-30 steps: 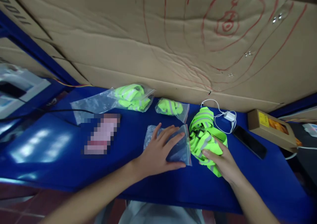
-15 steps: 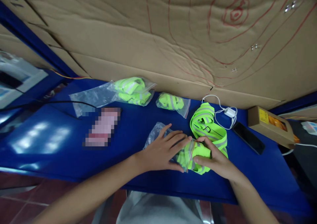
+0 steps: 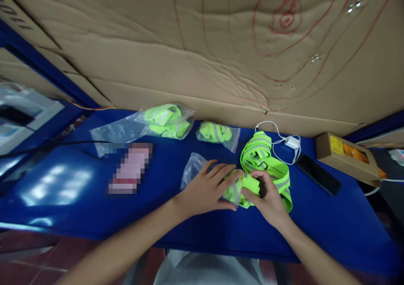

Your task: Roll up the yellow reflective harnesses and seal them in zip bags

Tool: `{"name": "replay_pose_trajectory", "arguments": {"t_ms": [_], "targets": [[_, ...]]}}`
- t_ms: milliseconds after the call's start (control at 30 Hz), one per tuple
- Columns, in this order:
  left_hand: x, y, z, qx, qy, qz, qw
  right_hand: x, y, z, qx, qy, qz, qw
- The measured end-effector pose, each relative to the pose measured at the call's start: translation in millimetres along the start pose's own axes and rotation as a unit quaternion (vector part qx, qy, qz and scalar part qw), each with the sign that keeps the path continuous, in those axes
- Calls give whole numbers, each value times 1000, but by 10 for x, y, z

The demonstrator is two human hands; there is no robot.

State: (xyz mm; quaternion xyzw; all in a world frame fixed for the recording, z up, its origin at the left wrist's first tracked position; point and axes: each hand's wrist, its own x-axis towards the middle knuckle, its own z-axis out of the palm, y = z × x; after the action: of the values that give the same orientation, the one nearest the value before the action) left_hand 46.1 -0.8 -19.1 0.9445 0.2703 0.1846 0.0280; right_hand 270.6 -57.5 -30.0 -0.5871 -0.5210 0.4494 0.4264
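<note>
My left hand (image 3: 205,189) lies over a clear zip bag (image 3: 193,167), its thumb and fingers on either side of the bag's mouth. A folded neon-yellow reflective strap (image 3: 250,186) with grey stripes sits partly inside that mouth. My right hand (image 3: 268,199) grips the strap's outer end between thumb and fingers; part of the bundle is hidden by both hands. Just behind my right hand rests a loose, coiled reflective strap (image 3: 257,150) with a black buckle, one length trailing toward the front right.
Bagged straps (image 3: 167,119) and a smaller bagged strap (image 3: 216,132) lie along the cardboard wall (image 3: 142,66). A pixelated pink item (image 3: 131,167) is at left. To the right are a white charger (image 3: 292,142), a black phone (image 3: 318,174) and a cardboard box (image 3: 347,157).
The strap sits deeper in the bag, with less of it showing outside. My right hand has moved left, closer to my left hand. The camera view has shifted slightly.
</note>
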Motion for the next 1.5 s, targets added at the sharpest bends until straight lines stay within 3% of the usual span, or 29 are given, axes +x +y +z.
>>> {"name": "replay_pose_trajectory", "arguments": {"t_ms": [167, 267, 333, 467, 667, 867, 967, 1033, 1100, 1167, 1233, 1300, 1400, 1500], "targets": [[286, 182, 59, 37, -38, -20, 998, 85, 77, 0, 46, 39, -33, 998], [407, 216, 67, 32, -21, -37, 999, 112, 52, -49, 52, 102, -57, 992], [437, 202, 67, 12, -1, -68, 998, 101, 7, -99, 48, 109, -52, 992], [471, 184, 30, 7, 0, -137, 991, 55, -25, -197, 54, 32, -12, 998], [562, 344, -81, 26, -84, -115, 989, 10, 53, -214, 60, -142, -76, 985], [477, 605, -151, -30, -117, -131, 984, -40, 44, -188, -20, -217, -119, 969], [382, 520, -303, -147, -112, -107, 977, -55, -18, -192, -52, -234, -154, 959], [331, 349, -445, -243, -103, -117, 957, -68, -79, -186, -87, -247, -185, 947], [296, 148, -565, -285, -87, -186, 936, -91, -135, -166, -134, -270, -212, 930], [261, -12, -614, -328, -119, -218, 911, -120, -165, -145, -175, -283, -243, 911], [213, -97, -567, -420, -183, -199, 866, -135, -165, -146, -188, -259, -293, 901], [151, -123, -438, -545, -198, -187, 793, -121, -150, -182, -167, -199, -341, 903], [63, -130, -210, -664, -90, -272, 690, -50, -128, -264, -154, -101, -343, 921], [20, -155, -77, -674, -31, -351, 650, 25, -109, -291, -175, -65, -268, 945]]}}
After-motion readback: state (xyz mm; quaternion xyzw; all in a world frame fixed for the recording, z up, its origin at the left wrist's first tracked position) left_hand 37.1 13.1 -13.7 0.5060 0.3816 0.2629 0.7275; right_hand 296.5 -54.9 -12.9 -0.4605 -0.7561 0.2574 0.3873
